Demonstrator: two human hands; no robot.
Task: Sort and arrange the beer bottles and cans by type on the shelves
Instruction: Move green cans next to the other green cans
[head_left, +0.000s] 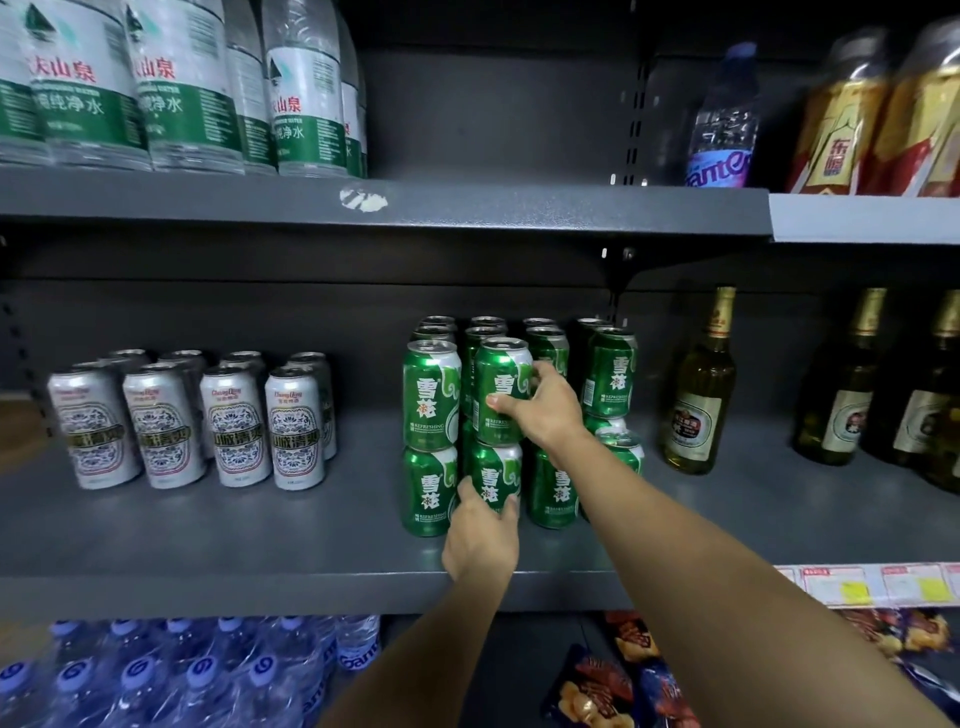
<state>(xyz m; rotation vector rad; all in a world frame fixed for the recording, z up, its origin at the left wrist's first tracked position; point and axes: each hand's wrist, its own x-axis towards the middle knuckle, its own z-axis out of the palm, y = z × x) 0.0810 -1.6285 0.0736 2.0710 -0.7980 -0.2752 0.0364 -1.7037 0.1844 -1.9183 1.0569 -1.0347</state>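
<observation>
Green beer cans stand two high in several rows on the middle shelf (311, 566). My right hand (540, 410) grips an upper green can (500, 384) in the front row, which rests on a lower green can (493, 475). That lower can is held at its base by my left hand (480, 535). To the left stands a block of tall silver cans (234, 431). Green glass beer bottles (701, 384) stand to the right, with more bottles (841, 384) beyond them.
Large water bottles (182, 88) fill the top shelf at left; a small water bottle (724, 119) and yellow-labelled bottles (852, 114) stand at right. Below are packed water bottles (171, 675) and snack bags (613, 691). Bare shelf lies between silver and green cans.
</observation>
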